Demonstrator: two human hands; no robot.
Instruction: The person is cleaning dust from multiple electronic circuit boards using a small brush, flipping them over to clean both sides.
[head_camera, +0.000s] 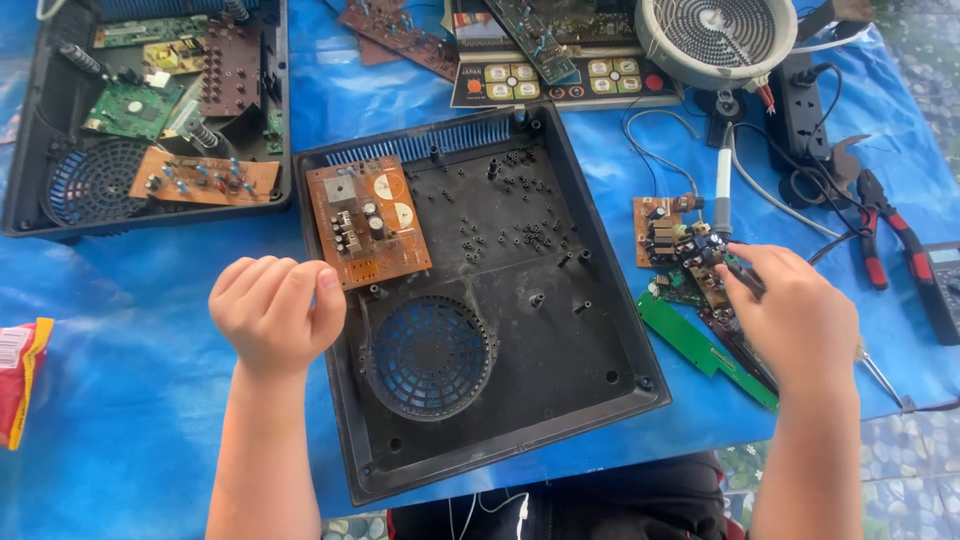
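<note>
Left hand (277, 315): curled into a loose fist, holding nothing, hovering at the left edge of the black base shell (560, 390)
Brown board (367, 221): lies inside the shell's upper left corner, above the blue fan grille (430, 355)
Loose screws (500, 215): scattered on the shell floor, kept from rolling off
Right hand (800, 315): fingers closed round a thin dark tool, over small boards (675, 235) just right of the shell
Soldering iron (723, 190): within reach beside them

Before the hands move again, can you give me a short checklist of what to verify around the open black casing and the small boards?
1. Left hand free: ok, loosely closed above the black casing's left edge, holding nothing visible.
2. Right hand grip: cannot tell, it covers a dark tool over the small boards.
3. Orange circuit board inside casing: ok, lying flat.
4. Loose screws contained: ok, scattered on the casing floor.
5. Soldering iron clear of fingers: ok, beside the boards.
</note>
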